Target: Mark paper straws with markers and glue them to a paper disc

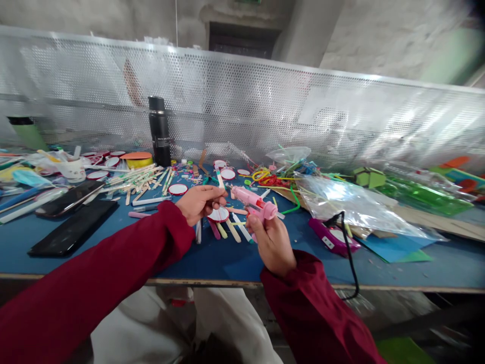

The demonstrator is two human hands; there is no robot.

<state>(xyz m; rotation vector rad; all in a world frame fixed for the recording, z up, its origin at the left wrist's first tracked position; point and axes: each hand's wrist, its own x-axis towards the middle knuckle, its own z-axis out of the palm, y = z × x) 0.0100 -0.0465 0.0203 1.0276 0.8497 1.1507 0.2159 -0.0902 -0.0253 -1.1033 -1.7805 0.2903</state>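
Note:
My left hand (pixel 202 202) pinches a craft stick (pixel 220 179) with a green-and-white end, holding it upright above the table. In my right hand (pixel 273 241) is a pink glue gun (pixel 253 199), its nozzle pointing left, close to the fingers of the left hand. Just below both hands lies a round white disc with a red rim (pixel 219 214). Several coloured craft sticks (pixel 234 231) fan out from under it toward me. Whether they are joined to the disc I cannot tell.
Loose craft sticks (pixel 142 179) lie in a heap at left, near a black bottle (pixel 159 132). Two dark phones (pixel 74 227) rest at front left. To the right are a purple device (pixel 333 237) with a black cord and clear plastic bags (pixel 348 202). A perforated metal screen (pixel 242 106) stands behind.

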